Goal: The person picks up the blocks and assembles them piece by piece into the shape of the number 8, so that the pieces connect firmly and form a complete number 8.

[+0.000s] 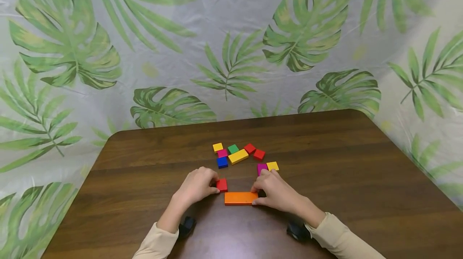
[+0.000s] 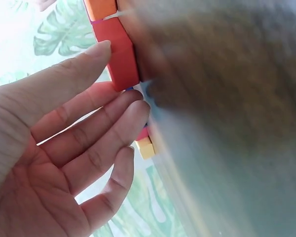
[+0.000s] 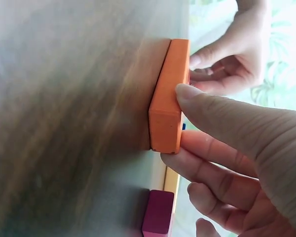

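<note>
My left hand pinches a small red block by its left side, with the thumb on the near face and the index finger behind. Just nearer and to the right lies a long orange block, flat on the table. Its right end is held by my right hand, thumb on the near side and fingers on the far side. Beyond the right hand, partly hidden by it, is a magenta block with a yellow block beside it.
Farther back on the wooden table sits a loose group: a blue block, a magenta one, a small yellow one, a green block, a longer yellow block and two red blocks. A leaf-patterned curtain hangs behind.
</note>
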Demonstrator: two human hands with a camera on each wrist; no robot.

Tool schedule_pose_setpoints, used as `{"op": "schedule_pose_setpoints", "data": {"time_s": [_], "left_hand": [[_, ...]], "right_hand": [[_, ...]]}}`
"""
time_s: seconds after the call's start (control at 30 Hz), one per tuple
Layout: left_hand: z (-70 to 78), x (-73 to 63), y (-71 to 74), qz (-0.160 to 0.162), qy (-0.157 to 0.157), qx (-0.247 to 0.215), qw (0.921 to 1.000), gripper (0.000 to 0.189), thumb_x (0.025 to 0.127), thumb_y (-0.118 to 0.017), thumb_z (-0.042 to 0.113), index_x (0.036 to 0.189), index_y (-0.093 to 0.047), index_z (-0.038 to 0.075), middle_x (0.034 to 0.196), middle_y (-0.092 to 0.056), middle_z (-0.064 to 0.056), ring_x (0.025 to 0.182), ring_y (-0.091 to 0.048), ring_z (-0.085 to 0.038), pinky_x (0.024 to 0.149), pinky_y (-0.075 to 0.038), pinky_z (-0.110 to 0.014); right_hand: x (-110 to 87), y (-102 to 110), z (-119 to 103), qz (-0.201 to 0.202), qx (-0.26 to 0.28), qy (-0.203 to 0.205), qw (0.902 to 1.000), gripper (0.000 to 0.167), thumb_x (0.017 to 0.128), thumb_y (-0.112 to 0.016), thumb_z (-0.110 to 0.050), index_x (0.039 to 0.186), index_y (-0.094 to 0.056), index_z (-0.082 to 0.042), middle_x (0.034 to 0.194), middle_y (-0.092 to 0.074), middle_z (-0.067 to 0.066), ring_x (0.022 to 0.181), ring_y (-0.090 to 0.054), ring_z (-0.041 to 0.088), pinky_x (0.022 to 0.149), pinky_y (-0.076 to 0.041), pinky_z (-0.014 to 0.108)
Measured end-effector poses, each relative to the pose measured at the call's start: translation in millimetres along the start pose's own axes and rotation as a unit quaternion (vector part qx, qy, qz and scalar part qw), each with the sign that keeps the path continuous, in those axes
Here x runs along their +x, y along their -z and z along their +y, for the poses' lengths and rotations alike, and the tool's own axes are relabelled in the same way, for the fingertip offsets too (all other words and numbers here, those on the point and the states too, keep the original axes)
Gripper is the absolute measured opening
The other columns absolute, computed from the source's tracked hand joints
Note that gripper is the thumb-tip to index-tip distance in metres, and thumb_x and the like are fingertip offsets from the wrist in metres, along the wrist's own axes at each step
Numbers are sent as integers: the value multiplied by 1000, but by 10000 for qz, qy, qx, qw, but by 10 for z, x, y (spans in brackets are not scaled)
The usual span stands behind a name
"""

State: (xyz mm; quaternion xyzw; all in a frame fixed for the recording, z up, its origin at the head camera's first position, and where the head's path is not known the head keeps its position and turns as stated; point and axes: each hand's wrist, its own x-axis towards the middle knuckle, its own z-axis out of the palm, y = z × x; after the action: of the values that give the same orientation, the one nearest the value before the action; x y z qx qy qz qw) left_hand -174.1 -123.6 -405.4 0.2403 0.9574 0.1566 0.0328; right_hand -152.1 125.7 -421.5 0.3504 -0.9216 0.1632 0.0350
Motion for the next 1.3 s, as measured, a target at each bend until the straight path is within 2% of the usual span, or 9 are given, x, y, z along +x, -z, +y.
{"op": "schedule_pose_setpoints", "data": {"time_s": [0.23, 0.4, 0.63, 1.3], "left_hand": [[39, -59, -4, 39, -179, 167, 9997, 16, 73, -80, 22, 76, -69, 10, 64, -57, 5, 58, -43, -9, 53, -35, -22], [49, -57, 0, -2, -179, 199, 9996, 16, 73, -80, 23, 77, -70, 11, 65, -57, 5, 59, -43, -9, 53, -36, -21], [65, -86, -1, -67, -189, 251, 9995, 18, 72, -80, 23, 80, -71, 10, 71, -62, 3, 61, -45, -9, 55, -38, -22], [115, -106, 40, -173, -229, 476, 9985, 18, 70, -82, 24, 75, -69, 12, 66, -59, 4, 59, -42, -8, 54, -35, -21]], "right_hand": [[-35, -5, -31, 16, -46, 174, 9998, 24, 72, -78, -37, 80, -71, -16, 76, -65, -9, 78, -38, 5, 73, -27, 24], [-38, 5, -28, 149, -139, 295, 9994, 23, 71, -79, -37, 78, -71, -16, 74, -65, -9, 77, -39, 5, 73, -28, 24], [-51, -13, -21, 141, -117, 346, 9992, 22, 71, -79, -36, 79, -71, -17, 75, -65, -10, 78, -40, 5, 73, -28, 24], [-62, -17, -9, 210, -64, 513, 9984, 22, 71, -80, -35, 78, -70, -16, 75, -64, -9, 78, -40, 5, 73, -26, 23]]}}
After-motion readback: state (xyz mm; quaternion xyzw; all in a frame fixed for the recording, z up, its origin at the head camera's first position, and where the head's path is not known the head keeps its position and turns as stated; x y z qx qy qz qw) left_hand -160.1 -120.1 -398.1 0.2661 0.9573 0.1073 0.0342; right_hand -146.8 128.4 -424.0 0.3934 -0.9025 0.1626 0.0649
